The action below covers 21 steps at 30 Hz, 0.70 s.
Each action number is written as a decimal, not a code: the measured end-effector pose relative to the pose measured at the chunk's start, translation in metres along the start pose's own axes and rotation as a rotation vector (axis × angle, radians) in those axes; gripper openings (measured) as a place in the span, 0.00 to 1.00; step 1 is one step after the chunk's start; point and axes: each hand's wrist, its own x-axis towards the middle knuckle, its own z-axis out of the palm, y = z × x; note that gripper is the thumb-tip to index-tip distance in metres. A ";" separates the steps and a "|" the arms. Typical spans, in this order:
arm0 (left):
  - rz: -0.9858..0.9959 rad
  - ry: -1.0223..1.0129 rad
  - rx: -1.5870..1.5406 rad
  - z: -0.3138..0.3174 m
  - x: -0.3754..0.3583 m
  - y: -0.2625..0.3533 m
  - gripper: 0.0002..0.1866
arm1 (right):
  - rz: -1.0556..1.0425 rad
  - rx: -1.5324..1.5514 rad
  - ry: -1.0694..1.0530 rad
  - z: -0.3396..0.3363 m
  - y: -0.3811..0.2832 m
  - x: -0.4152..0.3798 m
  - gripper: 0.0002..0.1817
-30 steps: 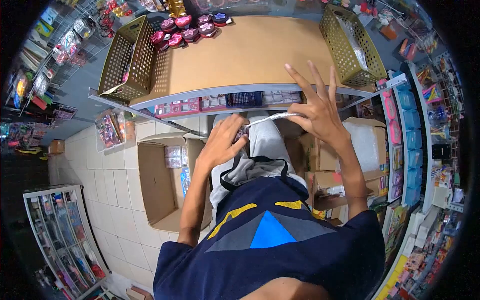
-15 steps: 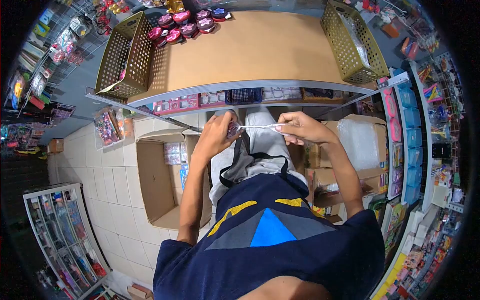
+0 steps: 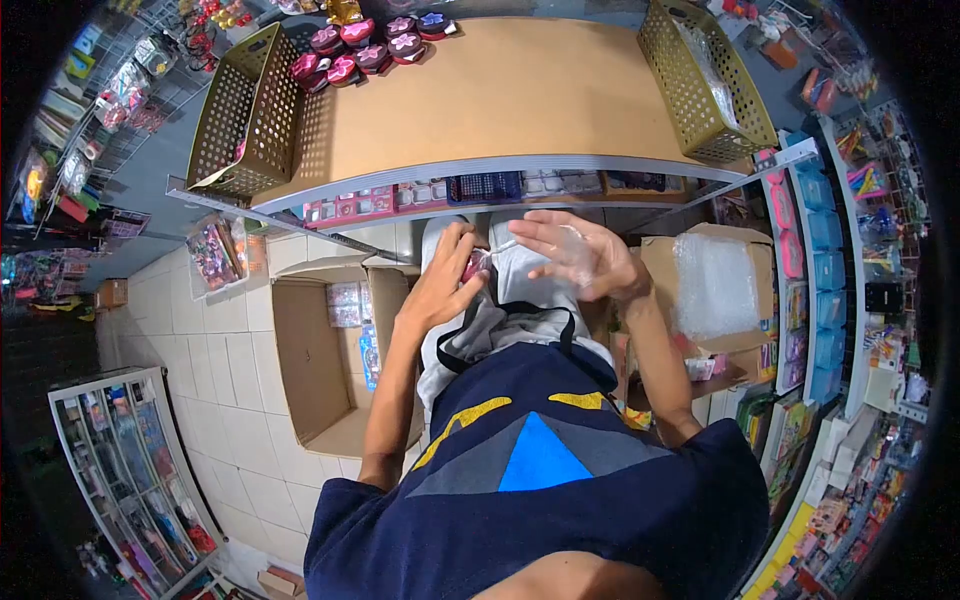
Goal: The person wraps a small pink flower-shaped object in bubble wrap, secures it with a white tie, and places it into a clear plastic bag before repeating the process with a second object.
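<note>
My left hand is closed around a small pink-and-dark item in clear plastic, above my lap. The fingers cover most of the item, so its full shape is hidden. A pale end of the plastic points toward my right hand. That hand is apart from the item, its fingers stretched out and slightly blurred. A translucent patch lies over its fingers; whether it is loose plastic or motion blur I cannot make out. Black straps hang over the grey trousers below both hands.
Ahead is a tan shelf with several pink-and-dark flower-topped items and two olive baskets. An open cardboard box stands left on the tiles; another box with bubble wrap stands right.
My right hand has let go of the twisted plastic end and its fingers have spread. The plastic is no longer pulled taut between the hands. My left hand still holds the item.
</note>
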 end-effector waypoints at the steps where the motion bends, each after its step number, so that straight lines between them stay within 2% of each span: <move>1: -0.006 -0.015 -0.018 0.002 -0.001 -0.002 0.23 | 0.032 -0.073 -0.018 -0.004 0.001 0.003 0.49; 4: 0.012 0.024 0.076 0.007 0.001 -0.004 0.26 | 0.115 -0.167 0.014 -0.004 0.002 0.003 0.45; 5: 0.002 0.045 0.068 0.007 0.002 -0.002 0.27 | 0.031 -0.220 0.008 0.000 0.006 0.004 0.36; 8: -0.008 0.072 0.100 0.004 0.004 0.005 0.28 | 0.025 -0.472 0.093 -0.011 0.010 0.003 0.26; 9: 0.005 0.056 0.148 0.002 0.004 0.005 0.28 | -0.005 -0.591 0.113 -0.009 0.006 0.004 0.19; 12: 0.045 0.052 0.228 -0.002 0.007 0.013 0.27 | -0.055 -0.800 0.234 -0.009 0.006 0.004 0.15; 13: 0.057 0.058 0.244 -0.003 0.007 0.015 0.26 | -0.130 -0.890 0.301 -0.009 0.007 0.005 0.15; 15: -0.155 -0.018 0.029 0.001 0.002 0.008 0.27 | -0.283 -1.066 0.437 -0.006 0.012 0.008 0.14; 16: -0.259 -0.055 -0.078 0.003 0.001 0.005 0.27 | -0.258 -0.968 0.489 -0.007 0.013 0.008 0.14; 18: -0.229 -0.040 -0.088 0.008 -0.001 0.004 0.29 | -0.209 -0.771 0.589 -0.009 0.017 0.008 0.14; 21: -0.160 -0.025 -0.091 0.009 -0.002 0.012 0.31 | -0.250 -0.729 0.710 -0.010 0.022 0.009 0.16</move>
